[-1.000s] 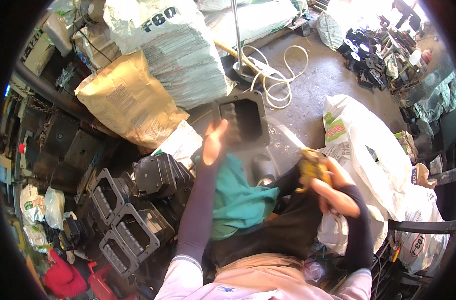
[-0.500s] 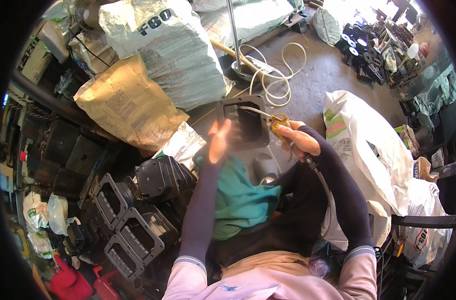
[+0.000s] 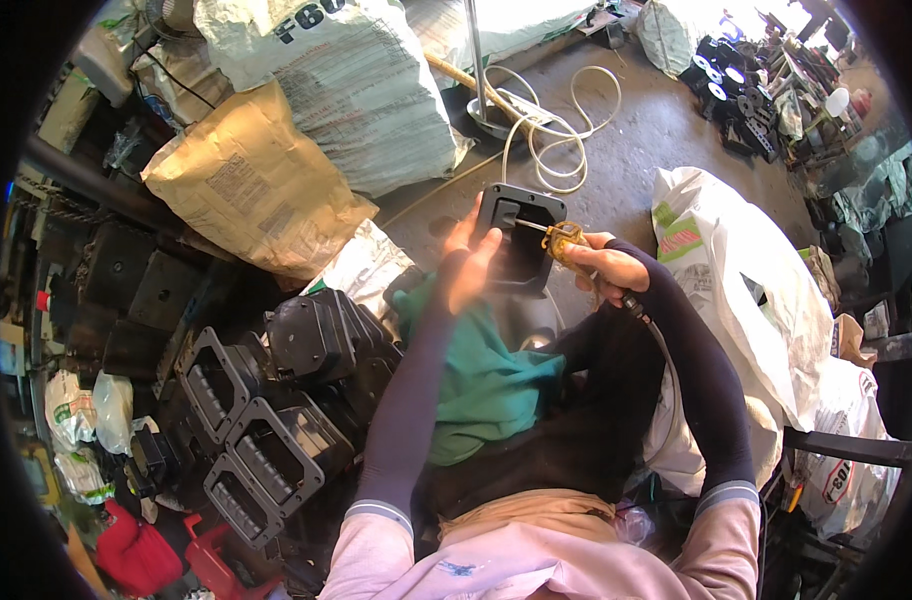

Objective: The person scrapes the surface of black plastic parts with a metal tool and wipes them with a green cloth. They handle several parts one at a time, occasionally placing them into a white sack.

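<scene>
In front of me is a black plastic housing (image 3: pixel 527 262) with a rectangular flange and a hollow inside, tilted a little. My left hand (image 3: pixel 469 263) grips it by its left side, thumb at the rim. A yellow air blow gun (image 3: pixel 566 241) is in my right hand (image 3: pixel 614 268), fingers wrapped round its body. Its thin metal nozzle points left into the housing's opening. From its lower end a hose (image 3: pixel 664 348) runs down beside my right forearm. Across my lap lies a green cloth (image 3: pixel 491 390), below the housing.
Several similar black housings (image 3: pixel 276 458) are piled at my left. A brown paper sack (image 3: pixel 261 180) and a large white sack (image 3: pixel 326 95) stand beyond them. A pale coiled hose (image 3: pixel 561 150) lies on the floor ahead. At the right is another white sack (image 3: pixel 736 280).
The housing has tilted and shifted slightly right, with my left hand's grip steadier on its side. The blow gun has moved a little right and down, its nozzle still inside the opening.
</scene>
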Demonstrator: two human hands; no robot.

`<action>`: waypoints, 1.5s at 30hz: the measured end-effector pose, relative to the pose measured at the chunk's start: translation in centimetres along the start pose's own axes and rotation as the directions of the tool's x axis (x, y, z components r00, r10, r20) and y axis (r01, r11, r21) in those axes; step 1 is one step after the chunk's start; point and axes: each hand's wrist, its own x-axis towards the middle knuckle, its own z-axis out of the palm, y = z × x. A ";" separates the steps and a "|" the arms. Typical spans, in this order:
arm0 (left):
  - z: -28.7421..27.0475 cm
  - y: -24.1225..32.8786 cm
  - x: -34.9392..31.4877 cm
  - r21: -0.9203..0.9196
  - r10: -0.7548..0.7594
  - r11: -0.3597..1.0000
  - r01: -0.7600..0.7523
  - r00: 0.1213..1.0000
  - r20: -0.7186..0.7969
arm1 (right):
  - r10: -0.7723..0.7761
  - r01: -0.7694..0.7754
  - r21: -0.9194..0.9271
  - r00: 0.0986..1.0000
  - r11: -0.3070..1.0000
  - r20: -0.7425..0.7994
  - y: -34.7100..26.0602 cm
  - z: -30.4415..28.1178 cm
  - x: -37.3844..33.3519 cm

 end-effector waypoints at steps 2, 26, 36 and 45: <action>0.3 -0.5 0.2 0.075 0.082 0.994 -0.079 0.996 -0.029 | -0.023 0.023 0.003 0.999 1.000 -0.022 0.2 -0.2 0.0; 1.5 -3.4 0.4 0.496 0.255 0.859 -0.126 0.946 -0.202 | -0.349 -0.107 -0.824 0.870 0.557 -0.348 0.8 6.6 -4.0; 0.2 -3.1 1.8 -0.005 -0.055 0.998 0.056 0.961 -0.272 | -0.114 -0.210 -0.702 0.916 0.680 -0.385 1.5 7.4 -4.7; -0.3 -2.1 1.6 -0.280 -0.248 0.939 0.202 0.959 -0.140 | -0.215 -0.151 -0.636 0.861 0.757 -0.460 1.3 5.5 -4.9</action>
